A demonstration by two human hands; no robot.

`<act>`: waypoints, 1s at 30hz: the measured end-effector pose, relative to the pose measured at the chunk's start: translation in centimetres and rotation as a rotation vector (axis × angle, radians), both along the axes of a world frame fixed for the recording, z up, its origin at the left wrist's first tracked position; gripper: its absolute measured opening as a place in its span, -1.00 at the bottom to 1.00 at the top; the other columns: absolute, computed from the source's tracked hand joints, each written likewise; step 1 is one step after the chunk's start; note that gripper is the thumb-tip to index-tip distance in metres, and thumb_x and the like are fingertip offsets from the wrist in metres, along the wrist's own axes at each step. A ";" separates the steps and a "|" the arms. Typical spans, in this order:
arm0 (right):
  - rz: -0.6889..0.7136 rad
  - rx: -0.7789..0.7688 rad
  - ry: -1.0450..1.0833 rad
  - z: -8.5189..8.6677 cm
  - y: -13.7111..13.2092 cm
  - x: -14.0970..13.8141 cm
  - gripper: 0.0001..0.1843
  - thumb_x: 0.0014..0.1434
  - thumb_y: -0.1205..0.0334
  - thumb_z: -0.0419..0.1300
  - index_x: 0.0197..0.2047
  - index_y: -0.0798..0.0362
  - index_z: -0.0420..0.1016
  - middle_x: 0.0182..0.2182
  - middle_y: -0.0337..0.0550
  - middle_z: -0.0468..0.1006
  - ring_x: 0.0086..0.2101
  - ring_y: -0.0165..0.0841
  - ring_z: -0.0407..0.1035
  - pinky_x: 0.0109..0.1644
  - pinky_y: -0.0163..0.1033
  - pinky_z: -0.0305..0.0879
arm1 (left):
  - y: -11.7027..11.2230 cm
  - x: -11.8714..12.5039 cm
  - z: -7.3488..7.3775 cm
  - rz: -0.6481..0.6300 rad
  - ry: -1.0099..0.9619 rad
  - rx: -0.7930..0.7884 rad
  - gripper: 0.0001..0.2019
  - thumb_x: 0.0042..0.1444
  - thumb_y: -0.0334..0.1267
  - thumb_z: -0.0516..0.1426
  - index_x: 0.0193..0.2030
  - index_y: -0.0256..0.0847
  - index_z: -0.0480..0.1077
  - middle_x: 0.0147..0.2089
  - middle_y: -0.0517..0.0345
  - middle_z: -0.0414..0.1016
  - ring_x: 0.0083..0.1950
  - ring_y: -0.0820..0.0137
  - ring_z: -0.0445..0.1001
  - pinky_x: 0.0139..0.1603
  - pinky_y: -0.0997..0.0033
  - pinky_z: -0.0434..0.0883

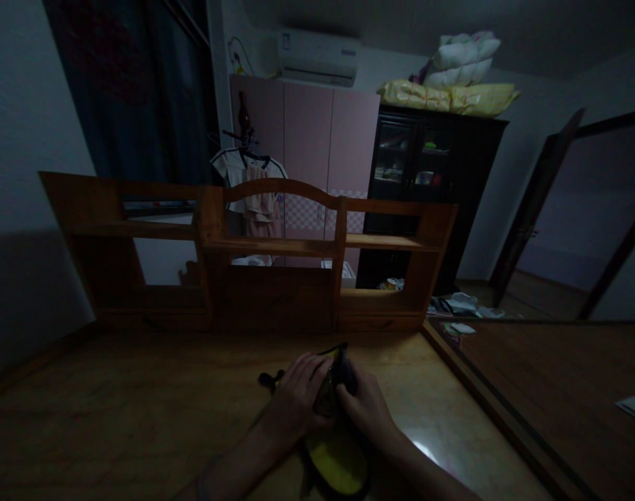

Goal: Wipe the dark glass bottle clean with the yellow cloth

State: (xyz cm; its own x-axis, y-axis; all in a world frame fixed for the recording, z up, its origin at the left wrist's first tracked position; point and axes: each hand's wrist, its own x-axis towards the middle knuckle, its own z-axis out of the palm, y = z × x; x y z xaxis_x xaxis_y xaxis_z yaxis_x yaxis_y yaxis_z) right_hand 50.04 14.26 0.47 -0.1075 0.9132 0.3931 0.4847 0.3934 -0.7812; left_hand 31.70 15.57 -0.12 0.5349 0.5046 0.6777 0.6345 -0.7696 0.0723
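A yellow and black item (339, 465) lies low on the wooden tabletop, its rounded yellow face edged in black. Its kind is hard to make out in the dim light. My left hand (299, 390) wraps over its upper left side, fingers curled on it. On the other side, my right hand (368, 400) grips a dark raised part (343, 372) between thumb and fingers. A dark strap-like end (269, 379) sticks out left of my left hand. My hands hide much of the item's middle.
Behind my hands, a wooden shelf unit (272, 247) stands along the far edge of the tabletop (140, 410). Farther back are pink wardrobes (307, 132), a dark cabinet (466, 167) and hanging clothes (259, 188). A brown surface with a raised edge (505, 431) lies right.
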 end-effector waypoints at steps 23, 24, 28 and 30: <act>0.358 -0.757 0.888 -0.4 0.6 -0.6 -0.71 0.10 0.12 0.26 -0.19 0.16 0.58 -0.30 -0.02 0.64 -0.29 -0.24 0.52 -0.15 -0.17 0.41 | -0.4 -0.7 -0.7 -0.019 -0.280 -0.053 -0.09 -0.09 0.09 0.32 0.31 -0.22 0.03 0.18 -0.18 0.37 0.19 0.06 0.41 0.17 0.06 0.43; 0.345 -0.756 0.882 -0.8 0.6 -0.6 -0.75 0.08 0.17 0.25 -0.21 0.15 0.58 -0.32 -0.03 0.64 -0.31 -0.25 0.52 -0.18 -0.18 0.42 | -0.4 -0.7 -0.6 -0.031 -0.265 -0.048 -0.09 -0.09 0.10 0.31 0.31 -0.23 0.03 0.18 -0.18 0.38 0.19 0.06 0.41 0.17 0.06 0.43; 0.304 -0.554 0.728 -1.4 0.9 -0.4 -0.76 -0.05 0.37 0.21 -0.25 0.12 0.59 -0.29 -0.09 0.64 -0.24 -0.22 0.51 -0.14 -0.17 0.42 | -0.4 -0.6 0.0 -0.074 -0.166 0.040 -0.09 -0.07 0.15 0.29 0.31 -0.29 0.06 0.17 -0.21 0.39 0.21 0.04 0.40 0.20 0.06 0.41; 0.303 -0.479 0.657 -1.5 1.0 -0.4 -0.66 -0.06 0.40 0.20 -0.16 0.09 0.58 -0.21 -0.12 0.64 -0.14 -0.20 0.49 -0.01 -0.14 0.39 | -0.4 -0.5 0.2 -0.088 -0.114 0.090 -0.09 -0.05 0.17 0.28 0.31 -0.31 0.07 0.17 -0.22 0.40 0.21 0.03 0.39 0.20 0.05 0.41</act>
State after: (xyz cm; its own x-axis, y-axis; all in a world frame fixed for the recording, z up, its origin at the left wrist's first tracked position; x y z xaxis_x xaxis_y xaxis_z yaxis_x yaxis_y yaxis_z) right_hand 49.61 15.23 -1.07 -0.2590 0.9650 0.0417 -0.1952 -0.0100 -0.9807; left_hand 31.17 15.21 0.11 0.4913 0.3937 0.7769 0.5557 -0.8285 0.0685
